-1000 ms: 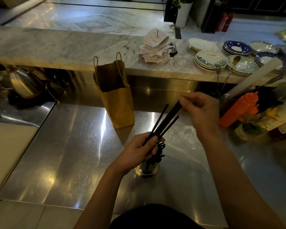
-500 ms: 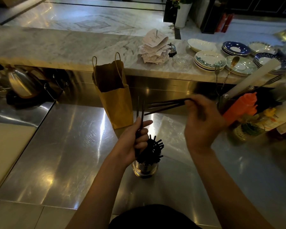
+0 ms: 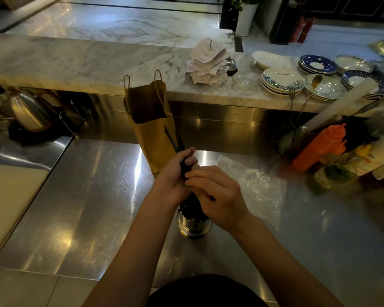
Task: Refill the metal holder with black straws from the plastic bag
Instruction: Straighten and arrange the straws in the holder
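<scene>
**Both hands on the straw bundle above the holder**

I'm looking down at a steel worktop (image 3: 87,207), and all the action is at centre frame. The left hand (image 3: 172,177) has its fingers curled round a bundle of black straws (image 3: 184,168), whose upper ends poke out above the fist and lean toward the upper left. The right hand (image 3: 218,197) comes in from the right, fingers close together and curved over the same bundle just below the left grip. Its thumb is hidden from me. The bundle runs down under both hands into the metal holder (image 3: 194,227), which stands upright on the worktop just below them, its mouth packed with dark straw ends.

The clear plastic bag (image 3: 258,185) lies flat and crumpled right of the hands. A brown paper bag (image 3: 153,131) stands just behind them. An orange squeeze bottle (image 3: 319,147) sits at the right edge, with stacked plates (image 3: 281,82) at upper right.
</scene>
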### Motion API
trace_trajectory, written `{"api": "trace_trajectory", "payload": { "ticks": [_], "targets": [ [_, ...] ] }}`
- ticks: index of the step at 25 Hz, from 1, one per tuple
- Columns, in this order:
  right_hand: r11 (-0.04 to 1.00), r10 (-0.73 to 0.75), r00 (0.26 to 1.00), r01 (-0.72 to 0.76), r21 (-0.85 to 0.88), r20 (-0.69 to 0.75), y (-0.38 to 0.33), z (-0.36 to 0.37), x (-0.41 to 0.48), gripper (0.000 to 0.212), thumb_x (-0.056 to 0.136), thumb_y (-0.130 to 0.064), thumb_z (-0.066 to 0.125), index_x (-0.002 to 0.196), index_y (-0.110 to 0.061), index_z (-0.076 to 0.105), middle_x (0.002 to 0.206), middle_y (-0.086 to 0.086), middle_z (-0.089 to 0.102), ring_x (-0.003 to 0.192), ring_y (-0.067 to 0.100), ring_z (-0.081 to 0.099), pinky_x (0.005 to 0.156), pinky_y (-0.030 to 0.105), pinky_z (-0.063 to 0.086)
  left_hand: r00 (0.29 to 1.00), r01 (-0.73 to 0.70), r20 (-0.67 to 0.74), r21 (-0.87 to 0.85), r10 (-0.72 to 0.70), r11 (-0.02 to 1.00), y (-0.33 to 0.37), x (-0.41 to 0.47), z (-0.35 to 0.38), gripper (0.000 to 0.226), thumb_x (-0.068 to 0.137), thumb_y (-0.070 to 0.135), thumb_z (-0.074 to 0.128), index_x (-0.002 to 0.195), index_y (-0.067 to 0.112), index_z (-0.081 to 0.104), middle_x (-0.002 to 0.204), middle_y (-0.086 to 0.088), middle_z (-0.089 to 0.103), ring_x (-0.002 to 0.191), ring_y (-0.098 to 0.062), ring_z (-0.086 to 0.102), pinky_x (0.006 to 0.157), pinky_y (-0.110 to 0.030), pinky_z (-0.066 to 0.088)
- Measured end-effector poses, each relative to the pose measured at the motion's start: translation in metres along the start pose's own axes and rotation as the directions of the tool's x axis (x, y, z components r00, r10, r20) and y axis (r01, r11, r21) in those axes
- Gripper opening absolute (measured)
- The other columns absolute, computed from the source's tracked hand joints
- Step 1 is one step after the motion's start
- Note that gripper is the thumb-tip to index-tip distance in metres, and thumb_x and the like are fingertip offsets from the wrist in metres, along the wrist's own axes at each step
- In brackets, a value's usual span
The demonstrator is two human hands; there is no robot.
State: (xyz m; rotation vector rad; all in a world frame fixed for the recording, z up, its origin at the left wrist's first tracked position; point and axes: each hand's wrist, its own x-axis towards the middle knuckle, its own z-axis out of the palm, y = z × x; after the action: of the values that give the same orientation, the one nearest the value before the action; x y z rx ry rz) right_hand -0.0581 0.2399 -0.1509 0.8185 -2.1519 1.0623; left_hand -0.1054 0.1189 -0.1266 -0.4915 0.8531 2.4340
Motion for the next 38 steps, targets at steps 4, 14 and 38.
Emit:
{"api": "trace_trajectory", "payload": {
  "ticks": [4, 14, 38],
  "targets": [
    [0.915, 0.341, 0.915, -0.376, 0.149, 0.213, 0.004, -0.013, -0.002, 0.022, 0.079, -0.009, 0.073, 0.101, -0.010, 0.074, 0.109, 0.002, 0.071, 0.105, 0.009, 0.064, 0.094, 0.026, 0.050, 0.971, -0.194, -0.103, 0.177, 0.214, 0.965, -0.001, 0.000, -0.008, 0.014, 0.102, 0.019, 0.043, 0.095, 0.013, 0.054, 0.056, 0.003, 0.042, 0.050, -0.008, 0.048, 0.054, -0.020, 0.045],
    [0.559, 0.618, 0.611, -0.784, 0.271, 0.494, 0.012, -0.038, 0.037, 0.028, 0.092, -0.017, 0.060, 0.120, -0.017, 0.058, 0.112, 0.001, 0.071, 0.101, 0.007, 0.068, 0.081, 0.020, 0.055, 0.929, -0.369, 0.332, 0.838, 0.162, 0.401, -0.036, -0.015, -0.020, 0.023, 0.103, 0.018, 0.040, 0.104, 0.021, 0.063, 0.096, 0.006, 0.071, 0.094, -0.006, 0.069, 0.086, -0.020, 0.053],
    [0.608, 0.524, 0.776, -0.630, 0.483, 0.351, -0.007, -0.060, 0.036, 0.026, 0.086, 0.003, 0.061, 0.101, -0.017, 0.065, 0.094, 0.000, 0.074, 0.094, 0.013, 0.072, 0.077, 0.020, 0.054, 0.823, -0.552, 0.525, 0.829, 0.219, 0.088, -0.028, -0.019, -0.014, 0.028, 0.100, 0.017, 0.050, 0.089, 0.041, 0.060, 0.078, 0.023, 0.067, 0.078, 0.005, 0.065, 0.072, -0.010, 0.046]
  ]
}}
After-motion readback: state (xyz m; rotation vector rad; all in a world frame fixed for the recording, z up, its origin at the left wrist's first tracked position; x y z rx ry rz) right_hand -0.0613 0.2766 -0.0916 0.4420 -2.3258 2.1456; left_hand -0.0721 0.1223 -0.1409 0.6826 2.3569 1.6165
